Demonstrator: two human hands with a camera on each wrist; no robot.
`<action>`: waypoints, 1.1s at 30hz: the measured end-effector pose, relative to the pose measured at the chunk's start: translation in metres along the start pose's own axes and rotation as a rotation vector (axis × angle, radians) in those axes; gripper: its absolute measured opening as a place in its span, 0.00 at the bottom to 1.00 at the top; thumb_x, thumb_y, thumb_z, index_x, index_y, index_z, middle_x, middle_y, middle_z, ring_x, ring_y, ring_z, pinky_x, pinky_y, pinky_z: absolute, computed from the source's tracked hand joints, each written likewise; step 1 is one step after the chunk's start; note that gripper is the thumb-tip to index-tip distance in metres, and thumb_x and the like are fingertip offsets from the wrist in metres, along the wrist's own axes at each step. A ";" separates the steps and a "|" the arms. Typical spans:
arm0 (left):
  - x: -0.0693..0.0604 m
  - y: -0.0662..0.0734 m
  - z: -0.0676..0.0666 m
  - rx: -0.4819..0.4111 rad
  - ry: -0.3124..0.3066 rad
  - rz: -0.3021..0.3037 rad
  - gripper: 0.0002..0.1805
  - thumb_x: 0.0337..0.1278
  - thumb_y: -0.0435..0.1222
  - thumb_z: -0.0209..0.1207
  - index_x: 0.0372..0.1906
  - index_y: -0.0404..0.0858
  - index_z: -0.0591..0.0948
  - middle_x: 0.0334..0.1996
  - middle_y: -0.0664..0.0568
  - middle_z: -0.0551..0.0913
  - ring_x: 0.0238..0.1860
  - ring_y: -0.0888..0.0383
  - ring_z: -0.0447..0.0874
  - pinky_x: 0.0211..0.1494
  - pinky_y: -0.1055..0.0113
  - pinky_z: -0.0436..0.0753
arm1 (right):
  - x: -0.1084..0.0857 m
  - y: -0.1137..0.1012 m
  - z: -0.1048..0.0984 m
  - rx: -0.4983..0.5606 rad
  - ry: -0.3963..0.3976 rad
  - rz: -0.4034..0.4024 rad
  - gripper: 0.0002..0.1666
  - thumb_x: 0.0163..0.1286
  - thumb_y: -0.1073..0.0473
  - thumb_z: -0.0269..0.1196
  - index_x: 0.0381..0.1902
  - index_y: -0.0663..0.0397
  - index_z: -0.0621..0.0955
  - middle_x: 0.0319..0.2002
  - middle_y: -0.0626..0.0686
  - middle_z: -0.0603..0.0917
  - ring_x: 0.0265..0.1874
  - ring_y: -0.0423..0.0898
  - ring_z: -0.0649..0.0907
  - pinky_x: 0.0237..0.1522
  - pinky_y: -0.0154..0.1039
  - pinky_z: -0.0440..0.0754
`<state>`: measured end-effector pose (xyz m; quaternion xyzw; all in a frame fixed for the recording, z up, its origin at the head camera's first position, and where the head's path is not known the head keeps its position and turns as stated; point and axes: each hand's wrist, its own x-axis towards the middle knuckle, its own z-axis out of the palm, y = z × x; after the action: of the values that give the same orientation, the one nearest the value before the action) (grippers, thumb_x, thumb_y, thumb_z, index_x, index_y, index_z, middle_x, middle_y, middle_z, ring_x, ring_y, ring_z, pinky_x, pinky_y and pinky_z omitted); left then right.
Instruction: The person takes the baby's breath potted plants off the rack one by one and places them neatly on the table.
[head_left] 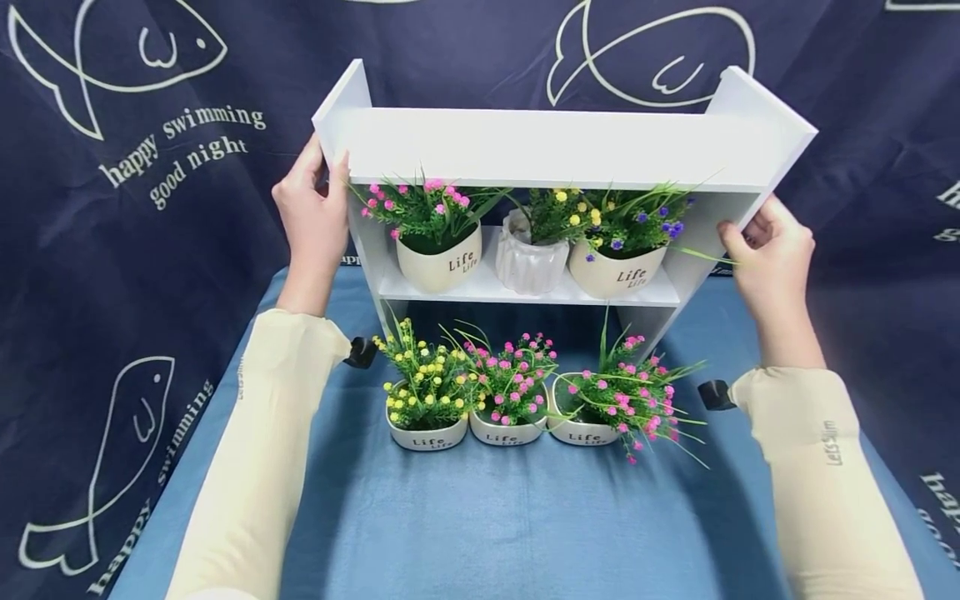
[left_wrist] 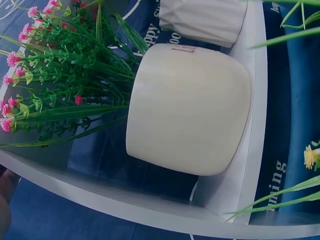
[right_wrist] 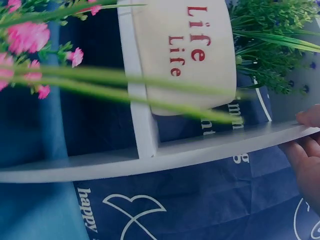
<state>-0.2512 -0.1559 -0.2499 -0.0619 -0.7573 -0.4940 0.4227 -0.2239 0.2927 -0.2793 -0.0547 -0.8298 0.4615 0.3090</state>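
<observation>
A white shelf unit stands at the back of the table. My left hand grips its left side panel near the top, thumb at the front edge. On the opposite side, my right hand pinches the right side panel between thumb and fingers. The middle board carries a cream pot with pink flowers, a white ribbed pot with yellow flowers, and a cream "Life" pot with blue and yellow flowers. In the left wrist view only a bit of the left hand shows at the edge.
In front of the shelf stand three white "Life" pots in a row: one with yellow flowers, one with pink flowers, and another pink-flowered pot with leaves spreading right. A blue cloth covers the table; a dark fish-print curtain hangs behind.
</observation>
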 end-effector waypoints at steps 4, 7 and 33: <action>0.000 0.000 -0.001 -0.019 -0.009 -0.031 0.20 0.66 0.36 0.58 0.61 0.37 0.78 0.54 0.48 0.84 0.50 0.63 0.84 0.53 0.70 0.83 | -0.001 0.000 0.002 -0.015 -0.009 -0.008 0.22 0.65 0.66 0.61 0.57 0.51 0.80 0.51 0.48 0.85 0.42 0.23 0.82 0.48 0.20 0.79; 0.000 0.000 -0.001 -0.058 -0.023 -0.043 0.21 0.65 0.35 0.58 0.61 0.36 0.78 0.54 0.47 0.84 0.50 0.62 0.84 0.55 0.70 0.83 | -0.001 0.000 0.002 -0.023 -0.007 -0.004 0.22 0.65 0.66 0.61 0.57 0.51 0.80 0.52 0.49 0.85 0.42 0.23 0.82 0.48 0.21 0.79; -0.034 0.006 -0.011 -0.469 0.033 -0.163 0.27 0.66 0.27 0.54 0.69 0.29 0.65 0.68 0.42 0.70 0.69 0.56 0.70 0.73 0.68 0.67 | -0.002 -0.001 0.003 0.021 0.008 -0.039 0.20 0.64 0.68 0.61 0.54 0.54 0.81 0.45 0.40 0.86 0.40 0.23 0.81 0.43 0.17 0.78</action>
<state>-0.2203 -0.1505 -0.2677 -0.0888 -0.6175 -0.6896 0.3677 -0.2236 0.2890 -0.2803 -0.0374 -0.8245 0.4639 0.3219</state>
